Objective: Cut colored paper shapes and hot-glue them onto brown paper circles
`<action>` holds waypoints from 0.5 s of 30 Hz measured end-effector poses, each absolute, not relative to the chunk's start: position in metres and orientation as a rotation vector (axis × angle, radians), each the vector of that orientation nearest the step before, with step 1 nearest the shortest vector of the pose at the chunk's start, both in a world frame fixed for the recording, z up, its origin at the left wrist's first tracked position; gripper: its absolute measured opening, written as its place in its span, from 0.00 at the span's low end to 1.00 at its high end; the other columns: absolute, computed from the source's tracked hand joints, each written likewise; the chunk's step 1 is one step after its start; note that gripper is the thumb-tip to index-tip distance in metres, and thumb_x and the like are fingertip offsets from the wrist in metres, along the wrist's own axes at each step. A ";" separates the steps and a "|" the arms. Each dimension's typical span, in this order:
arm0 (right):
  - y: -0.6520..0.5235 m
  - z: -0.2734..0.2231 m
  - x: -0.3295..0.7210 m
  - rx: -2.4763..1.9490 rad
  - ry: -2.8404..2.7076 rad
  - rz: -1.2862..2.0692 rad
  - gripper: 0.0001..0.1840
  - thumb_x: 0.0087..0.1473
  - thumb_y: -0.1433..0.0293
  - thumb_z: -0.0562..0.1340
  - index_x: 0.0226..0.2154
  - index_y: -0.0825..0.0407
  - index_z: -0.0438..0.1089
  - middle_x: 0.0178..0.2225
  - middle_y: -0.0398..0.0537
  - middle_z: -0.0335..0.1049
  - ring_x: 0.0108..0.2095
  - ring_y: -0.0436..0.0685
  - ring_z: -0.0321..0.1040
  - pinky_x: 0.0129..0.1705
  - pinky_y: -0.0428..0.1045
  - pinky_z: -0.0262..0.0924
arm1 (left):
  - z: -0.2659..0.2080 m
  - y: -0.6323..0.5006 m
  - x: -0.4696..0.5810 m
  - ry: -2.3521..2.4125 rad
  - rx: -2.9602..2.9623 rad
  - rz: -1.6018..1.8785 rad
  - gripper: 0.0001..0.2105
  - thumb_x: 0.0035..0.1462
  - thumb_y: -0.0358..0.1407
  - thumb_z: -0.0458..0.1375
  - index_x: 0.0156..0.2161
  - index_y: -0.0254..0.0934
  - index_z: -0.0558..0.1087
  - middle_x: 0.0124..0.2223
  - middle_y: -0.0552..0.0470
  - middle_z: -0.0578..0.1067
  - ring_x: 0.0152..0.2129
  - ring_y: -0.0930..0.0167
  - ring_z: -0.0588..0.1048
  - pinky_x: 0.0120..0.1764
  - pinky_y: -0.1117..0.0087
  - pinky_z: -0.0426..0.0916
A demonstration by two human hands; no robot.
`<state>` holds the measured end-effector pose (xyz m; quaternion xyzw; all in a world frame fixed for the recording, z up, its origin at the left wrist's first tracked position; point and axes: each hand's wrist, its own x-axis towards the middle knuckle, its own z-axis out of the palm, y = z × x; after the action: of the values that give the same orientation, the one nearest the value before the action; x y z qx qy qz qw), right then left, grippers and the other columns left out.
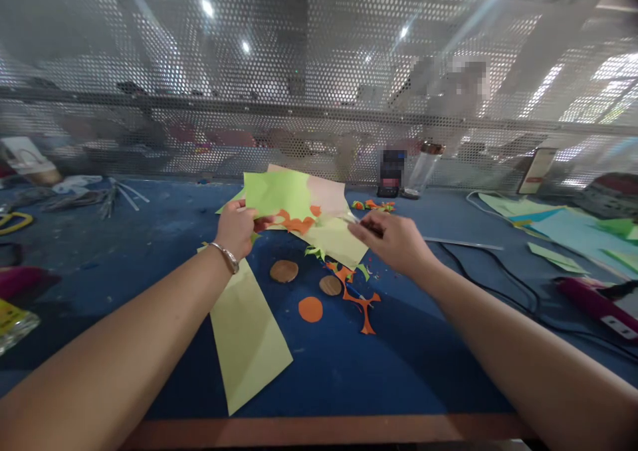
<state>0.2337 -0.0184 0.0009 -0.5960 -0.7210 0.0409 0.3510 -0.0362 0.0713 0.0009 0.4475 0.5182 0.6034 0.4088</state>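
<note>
My left hand [238,228] is closed on a bright green sheet of paper [276,194], pinching its lower left edge. Orange paper cut-outs [298,224] lie along that sheet's lower edge. Across from it, my right hand [386,237] is pinched at the edge of a pale yellow sheet [339,238]; blur hides what its fingertips hold. A pale pink sheet [329,197] sits behind. Nearer me are two round wooden discs [284,271], an orange paper circle [310,309] and an orange scrap [366,305] with cut-out curves. A long pale yellow strip [249,338] lies below my left wrist.
A perforated metal screen [249,72] borders the blue table [399,371] at the back. A clear bottle [423,169] and a dark device [391,172] stand before it. Coloured papers [573,235], a black cable [513,278] and a magenta power strip [593,305] occupy the right side.
</note>
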 end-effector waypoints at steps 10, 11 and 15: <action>-0.017 -0.012 0.227 -1.887 -2.309 0.164 0.19 0.58 0.51 0.62 0.37 0.49 0.74 0.33 0.52 0.77 0.31 0.58 0.70 0.26 0.49 0.47 | -0.009 0.082 -0.063 1.808 1.692 1.252 0.39 0.47 0.25 0.63 0.64 0.40 0.57 0.55 0.35 0.70 0.34 0.59 0.80 0.34 0.60 0.73; -0.018 -0.011 0.226 -1.893 -2.323 0.151 0.19 0.58 0.51 0.61 0.37 0.49 0.74 0.33 0.52 0.77 0.32 0.59 0.71 0.27 0.49 0.47 | -0.008 0.082 -0.066 1.906 1.829 1.138 0.40 0.47 0.27 0.64 0.65 0.39 0.56 0.58 0.32 0.67 0.41 0.54 0.79 0.40 0.56 0.73; -0.022 -0.007 0.223 -1.928 -2.375 0.090 0.19 0.59 0.51 0.60 0.39 0.50 0.73 0.34 0.53 0.78 0.35 0.63 0.74 0.27 0.50 0.47 | -0.001 0.077 -0.071 2.158 2.242 0.943 0.33 0.52 0.35 0.64 0.63 0.37 0.64 0.61 0.30 0.62 0.58 0.41 0.64 0.55 0.45 0.64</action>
<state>0.2226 -0.0225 -0.0070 -0.6295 -0.7754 0.0295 0.0408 -0.0710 0.0771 -0.0014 0.6884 0.6628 0.2894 -0.0551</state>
